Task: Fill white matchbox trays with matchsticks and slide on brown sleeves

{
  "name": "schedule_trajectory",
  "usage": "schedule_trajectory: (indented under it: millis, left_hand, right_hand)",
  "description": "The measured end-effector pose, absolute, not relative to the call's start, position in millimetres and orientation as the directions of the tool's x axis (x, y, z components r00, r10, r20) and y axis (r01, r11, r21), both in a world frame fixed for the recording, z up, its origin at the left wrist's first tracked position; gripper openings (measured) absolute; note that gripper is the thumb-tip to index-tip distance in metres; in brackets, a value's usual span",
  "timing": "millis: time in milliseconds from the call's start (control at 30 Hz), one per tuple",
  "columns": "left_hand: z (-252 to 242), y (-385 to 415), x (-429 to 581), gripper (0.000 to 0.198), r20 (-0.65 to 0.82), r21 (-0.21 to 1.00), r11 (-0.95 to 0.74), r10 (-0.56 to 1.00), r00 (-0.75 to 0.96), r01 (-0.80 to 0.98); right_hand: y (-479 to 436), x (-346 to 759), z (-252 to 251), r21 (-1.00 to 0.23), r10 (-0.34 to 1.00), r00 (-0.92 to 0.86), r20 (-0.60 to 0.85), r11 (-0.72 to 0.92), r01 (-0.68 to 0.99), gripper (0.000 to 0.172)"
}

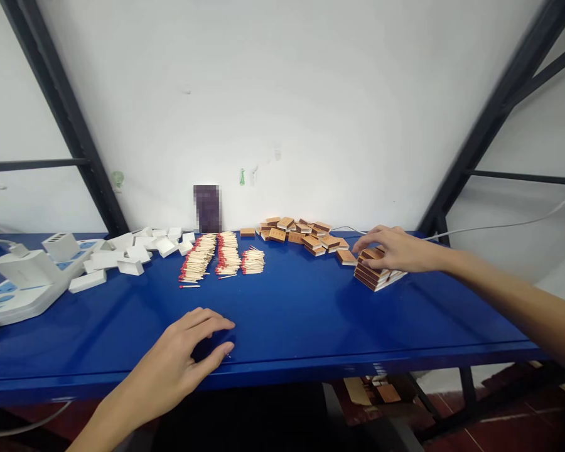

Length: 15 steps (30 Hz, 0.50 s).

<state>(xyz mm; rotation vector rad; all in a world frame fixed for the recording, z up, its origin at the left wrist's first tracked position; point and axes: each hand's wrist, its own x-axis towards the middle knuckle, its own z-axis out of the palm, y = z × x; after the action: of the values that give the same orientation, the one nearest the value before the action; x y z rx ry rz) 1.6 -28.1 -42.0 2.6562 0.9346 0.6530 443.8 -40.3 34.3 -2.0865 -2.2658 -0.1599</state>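
Observation:
My left hand (183,358) rests on the blue table top (301,320) near its front edge, fingers curved and apart, with nothing visible in it. My right hand (395,249) lies on top of a short stack of brown matchboxes (374,275) at the right, fingers spread over it. Behind the stack, more brown matchboxes (306,237) lie loose near the wall. Three bundles of red-tipped matches (221,256) lie in the middle of the table. White inner trays (136,251) are scattered to the left.
A white power strip with chargers (28,276) sits at the far left. Black shelf struts (66,119) rise on both sides against the white wall. A dark blurred object (208,208) stands against the wall. A white cable (513,225) runs off right. Boxes lie on the floor below.

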Motion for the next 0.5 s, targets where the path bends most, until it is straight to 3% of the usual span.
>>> schedule_trajectory:
  millis: [233, 400, 500]
  left_hand:
    - [-45, -29, 4, 0.027, 0.339, 0.356, -0.748, 0.662, 0.669, 0.560]
    - [-37, -16, -4, 0.034, 0.354, 0.309, -0.674, 0.737, 0.576, 0.672]
    - [-28, 9, -35, 0.042, 0.393, 0.203, -0.584, 0.784, 0.481, 0.786]
  right_hand:
    - [-46, 449, 37, 0.013, 0.988, -0.092, 0.126, 0.091, 0.996, 0.039]
    - [-43, 416, 28, -0.134, 0.885, -0.151, 0.441, 0.232, 0.963, 0.039]
    - [-23, 384, 11, -0.034, 0.872, -0.248, 0.421, 0.288, 0.957, 0.036]
